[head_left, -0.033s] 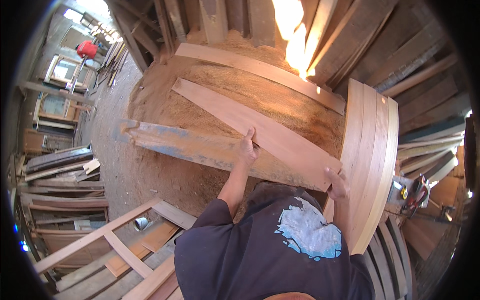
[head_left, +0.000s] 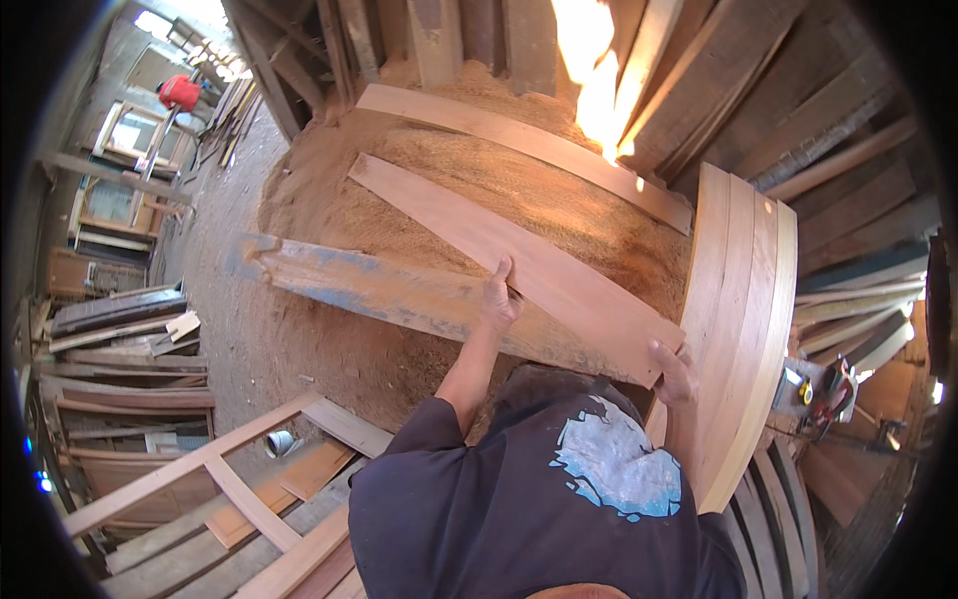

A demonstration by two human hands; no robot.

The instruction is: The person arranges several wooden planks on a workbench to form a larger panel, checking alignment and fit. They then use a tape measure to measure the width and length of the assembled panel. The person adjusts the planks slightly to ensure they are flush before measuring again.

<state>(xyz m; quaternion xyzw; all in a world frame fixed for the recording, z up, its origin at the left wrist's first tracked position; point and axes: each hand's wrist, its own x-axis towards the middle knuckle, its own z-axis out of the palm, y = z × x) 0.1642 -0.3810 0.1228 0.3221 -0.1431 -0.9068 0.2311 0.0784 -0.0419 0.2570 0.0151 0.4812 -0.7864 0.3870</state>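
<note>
A long pale wooden board (head_left: 469, 235) slants across the middle of the head view, from the far left to the near right. My left hand (head_left: 502, 298) grips its near edge around mid-length, thumb on top and the other fingers partly hidden. At its near right end, my right hand (head_left: 675, 373) is closed on the corner. Below the board lies a worn, dusty plank (head_left: 369, 290) with bluish patches. Beyond it, a second pale board (head_left: 529, 140) rests on the sawdust (head_left: 319, 190).
Pale planks (head_left: 733, 299) stand side by side just right of my right hand. A red and black power tool (head_left: 830, 394) sits farther right. At lower left are a wooden frame (head_left: 244, 499) and a white cup-like thing (head_left: 280, 441). A person in red (head_left: 180, 93) bends over far left.
The whole view has shifted very slightly. Both hands keep the same hold on the board, which lies as before.
</note>
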